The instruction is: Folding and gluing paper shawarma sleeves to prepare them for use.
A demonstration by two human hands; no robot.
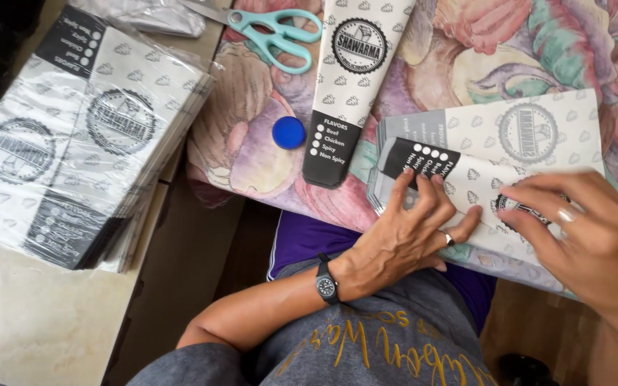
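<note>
A stack of flat white paper sleeves (531, 154) with black printed ends lies on a flower-patterned cushion (466, 50) in front of me. My left hand (409, 232), with a wristwatch and a ring, rests flat with fingers spread on the stack's near left part. My right hand (588, 232), also ringed, presses its fingertips on the top sleeve near a round black emblem. One folded sleeve (348, 86) lies apart, pointing away from me, left of the stack.
Teal-handled scissors (273, 32) lie at the cushion's far edge beside the single sleeve. A blue bottle cap (289, 132) sits near its black end. A plastic-wrapped bundle of sleeves (80, 136) rests on a pale table (30, 322) at the left.
</note>
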